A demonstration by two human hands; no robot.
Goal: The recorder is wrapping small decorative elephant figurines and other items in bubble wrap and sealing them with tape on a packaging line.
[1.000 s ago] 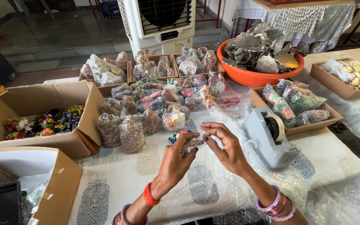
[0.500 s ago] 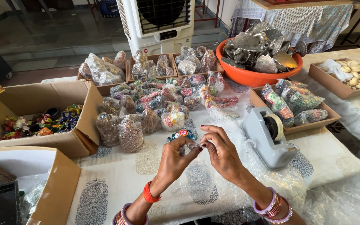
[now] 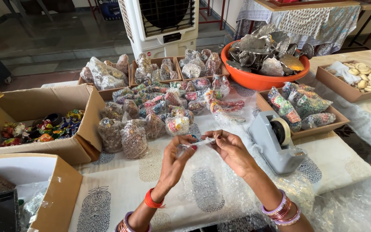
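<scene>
Hands: we counted two, both raised above the patterned table cover (image 3: 151, 189) and meeting at the fingertips.
Left hand (image 3: 174, 157): fingers were curled in, thumb and forefinger pinched on one end of a small clear plastic packet (image 3: 193, 145).
Right hand (image 3: 232, 150): it was half closed, fingertips pinched on the packet's other end.
Packet: one, stretched between the two hands; we could not tell its contents.
Tape dispenser (image 3: 275, 141): one, grey, just beside the right hand on its outer side.
Filled packets (image 3: 159, 114): a heap just beyond both hands, too many and too overlapped for us to count.
Orange basin (image 3: 263, 79): one, well beyond the right hand, holding silvery pieces.
Cardboard box (image 3: 39, 124): one, open, off to the left hand's outer side, holding coloured items.
Shallow trays (image 3: 299, 129): we counted five in view, three beyond the heap and two beyond the right hand.
Bangles: several on each wrist.
</scene>
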